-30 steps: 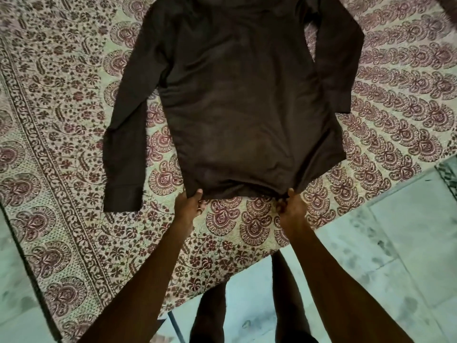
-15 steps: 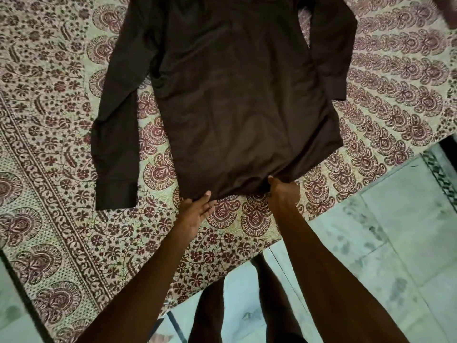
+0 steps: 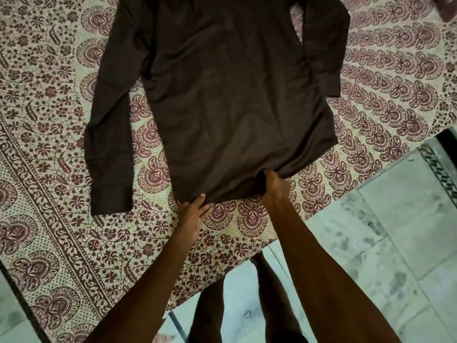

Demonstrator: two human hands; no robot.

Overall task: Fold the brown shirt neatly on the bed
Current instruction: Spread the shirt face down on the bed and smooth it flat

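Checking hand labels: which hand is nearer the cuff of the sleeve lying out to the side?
Left. The left hand rests at the hem beside that cuff; the right hand grips the hem farther away.

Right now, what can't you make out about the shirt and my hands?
- Shirt collar and shoulders: cut off by the top edge of the head view.
- Which side faces up: no buttons or placket show on the dark cloth.
- Right hand fingertips: tucked under the hem it bunches.
- Left hand: fingers spread at the hem; whether they pinch cloth is unclear.
- Bed frame: hidden by the printed sheet.
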